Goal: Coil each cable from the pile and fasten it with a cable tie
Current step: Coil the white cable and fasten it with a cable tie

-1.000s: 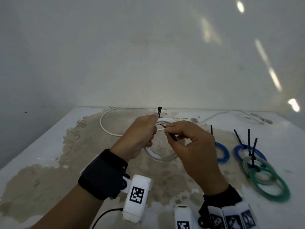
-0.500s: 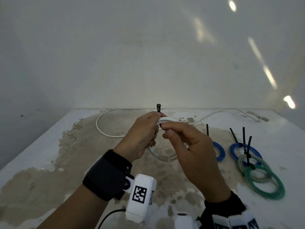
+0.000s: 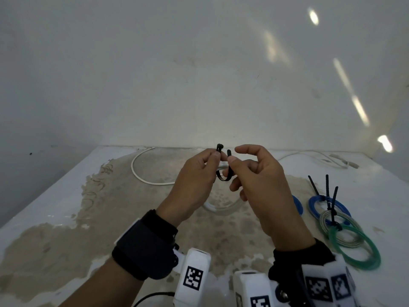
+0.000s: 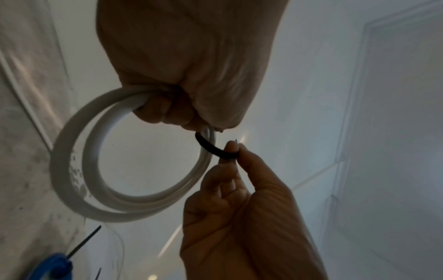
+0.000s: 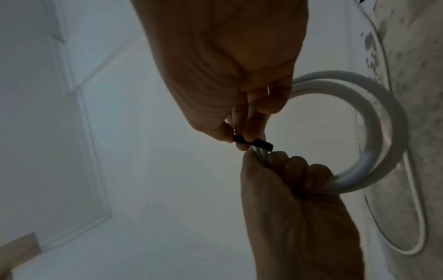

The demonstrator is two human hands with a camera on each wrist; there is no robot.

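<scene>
The white coil (image 4: 134,170) hangs above the table (image 3: 55,202), gripped in the curled left hand (image 3: 194,185). A black tie (image 3: 223,173) loops round its strands, seemingly unfastened; the right hand (image 3: 261,191) pinches its tail.

White table (image 3: 376,187) with a broad tan patch of worn, flaking paint across its middle, set against a plain grey-white wall (image 3: 155,74), bright streaks of reflected light on the wall's right side.
</scene>
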